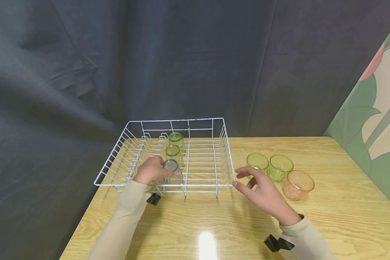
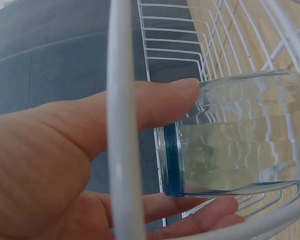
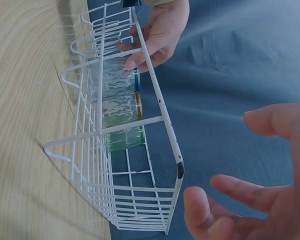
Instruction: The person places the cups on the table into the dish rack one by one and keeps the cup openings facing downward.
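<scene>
My left hand (image 1: 153, 169) grips a clear glass with a blue end (image 1: 174, 175) inside the white wire dish rack (image 1: 201, 185). In the left wrist view, the thumb lies on one side of this glass (image 2: 240, 135) and fingertips show along the other. It stands with its narrower blue end up. Behind it in the same row are an amber-tinted glass (image 1: 173, 153) and a green glass (image 1: 176, 141). By the rack's front right corner, my right hand (image 1: 261, 191) holds nothing, its fingers apart and loosely bent; contact with the wire cannot be told.
Right of the rack, two green glasses (image 1: 257, 161) (image 1: 280, 168) and an orange glass (image 1: 298, 185) stand on the wooden table (image 1: 169, 227), wide rims up. A dark curtain (image 1: 195, 72) hangs behind. Wire dividers (image 1: 138, 151) line the rack's left part.
</scene>
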The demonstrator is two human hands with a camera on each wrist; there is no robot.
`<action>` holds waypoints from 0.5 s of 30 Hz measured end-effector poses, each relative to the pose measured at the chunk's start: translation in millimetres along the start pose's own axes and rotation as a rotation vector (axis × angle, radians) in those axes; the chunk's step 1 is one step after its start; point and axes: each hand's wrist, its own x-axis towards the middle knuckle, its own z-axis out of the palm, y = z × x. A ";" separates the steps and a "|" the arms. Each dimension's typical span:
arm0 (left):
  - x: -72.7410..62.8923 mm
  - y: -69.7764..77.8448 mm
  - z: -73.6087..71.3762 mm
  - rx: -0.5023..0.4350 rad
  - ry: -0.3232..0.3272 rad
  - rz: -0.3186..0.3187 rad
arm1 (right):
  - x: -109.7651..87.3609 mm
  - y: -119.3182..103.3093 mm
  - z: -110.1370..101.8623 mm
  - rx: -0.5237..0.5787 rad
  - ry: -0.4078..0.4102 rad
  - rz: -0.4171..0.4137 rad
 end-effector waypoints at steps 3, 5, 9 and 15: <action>-0.3 -1.0 1.5 0.003 -0.001 0.003 | -0.2 0.6 -0.1 -0.020 0.009 -0.009; -0.7 -1.7 2.2 0.004 -0.001 0.000 | 0.1 1.0 -0.5 -0.033 0.013 -0.016; -1.8 -3.1 2.5 0.006 0.010 0.004 | 1.3 2.4 -2.5 -0.062 0.012 -0.014; -2.6 -5.7 2.7 0.001 0.011 0.019 | 3.0 6.3 -13.9 -0.131 0.039 0.020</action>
